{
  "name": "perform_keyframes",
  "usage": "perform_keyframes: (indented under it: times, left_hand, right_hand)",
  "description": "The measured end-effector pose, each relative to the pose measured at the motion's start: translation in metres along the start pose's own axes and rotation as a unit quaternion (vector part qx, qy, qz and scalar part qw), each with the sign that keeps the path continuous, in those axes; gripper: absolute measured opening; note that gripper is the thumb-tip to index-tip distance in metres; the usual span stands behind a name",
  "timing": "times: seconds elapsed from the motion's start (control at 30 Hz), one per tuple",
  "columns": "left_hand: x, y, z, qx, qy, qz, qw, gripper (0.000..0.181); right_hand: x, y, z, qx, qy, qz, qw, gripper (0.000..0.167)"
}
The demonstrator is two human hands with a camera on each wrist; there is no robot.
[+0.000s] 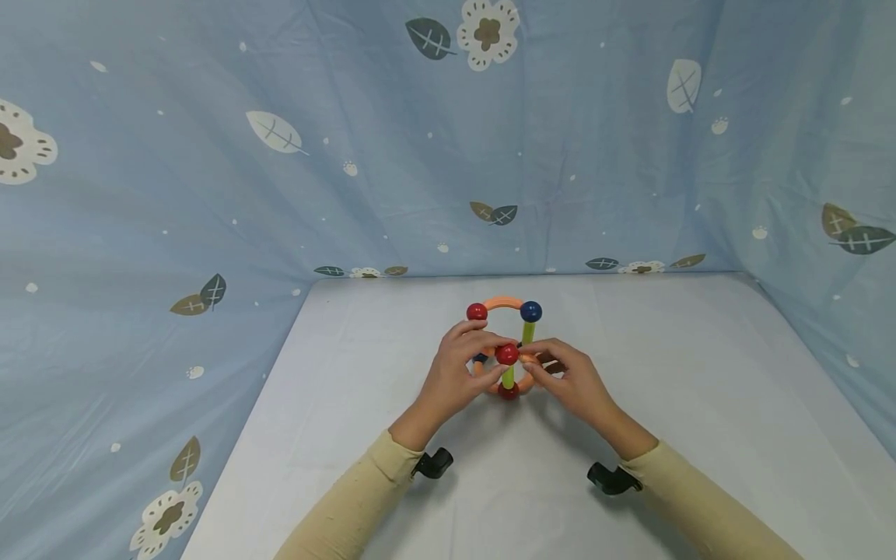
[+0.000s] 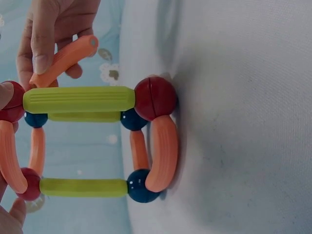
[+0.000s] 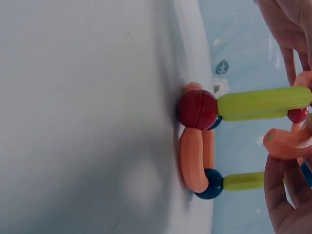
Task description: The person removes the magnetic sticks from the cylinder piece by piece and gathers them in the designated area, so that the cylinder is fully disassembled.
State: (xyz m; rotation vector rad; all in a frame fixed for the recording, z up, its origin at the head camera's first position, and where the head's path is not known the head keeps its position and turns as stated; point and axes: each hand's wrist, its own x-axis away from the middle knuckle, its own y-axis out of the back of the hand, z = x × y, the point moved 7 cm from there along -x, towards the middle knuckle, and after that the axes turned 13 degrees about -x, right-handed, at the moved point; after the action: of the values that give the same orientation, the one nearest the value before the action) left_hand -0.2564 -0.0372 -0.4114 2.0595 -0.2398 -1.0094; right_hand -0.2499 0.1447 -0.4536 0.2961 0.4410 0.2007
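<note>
A frame of magnetic rods and balls stands upright on the table, with green straight rods (image 2: pixel 80 100) as posts. Curved orange rods (image 2: pixel 165 153) join red and blue balls (image 2: pixel 144 185) at its bottom and top. My left hand (image 1: pixel 458 367) pinches the near top red ball (image 1: pixel 507 355), with other fingers by the far left red ball (image 1: pixel 477 312). Between thumb and fingers, my right hand (image 1: pixel 570 379) holds a curved orange rod (image 3: pixel 287 144). One end of that rod lies close to the near red ball; whether they touch I cannot tell. Its other end is free.
The frame stands on a white-covered table (image 1: pixel 700 373). A blue curtain (image 1: pixel 595 155) with leaves and flowers hangs behind and at both sides. Black wrist mounts (image 1: pixel 614 478) sit below both wrists. The far top blue ball (image 1: pixel 531 312) is beyond my right hand.
</note>
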Motion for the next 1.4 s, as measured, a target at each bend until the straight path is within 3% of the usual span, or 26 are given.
perform_keyframes:
  times: [0.23,0.63,1.0,1.27,1.4]
  left_hand:
    - [0.001,0.000,0.001,-0.003,0.014,0.006,0.9999,0.035]
    - [0.001,-0.002,0.002,0.001,0.020,0.010,0.9997,0.035]
    - [0.002,-0.003,0.003,-0.004,0.015,0.005,0.9999,0.036]
    - [0.002,-0.004,0.003,0.002,0.019,0.014,0.9997,0.035]
    - [0.000,-0.004,0.003,0.002,0.007,0.005,1.0000,0.035]
  right_hand:
    - [0.004,0.009,-0.014,0.019,-0.058,-0.016,0.9980,0.029]
    - [0.010,0.024,-0.040,0.049,-0.107,-0.032,0.9925,0.029]
    - [0.020,0.051,-0.059,0.106,-0.088,-0.058,0.9887,0.028]
    - [0.025,0.069,-0.074,0.139,-0.124,-0.065,0.9803,0.028]
    - [0.026,0.079,-0.076,0.149,-0.112,-0.075,0.9796,0.026]
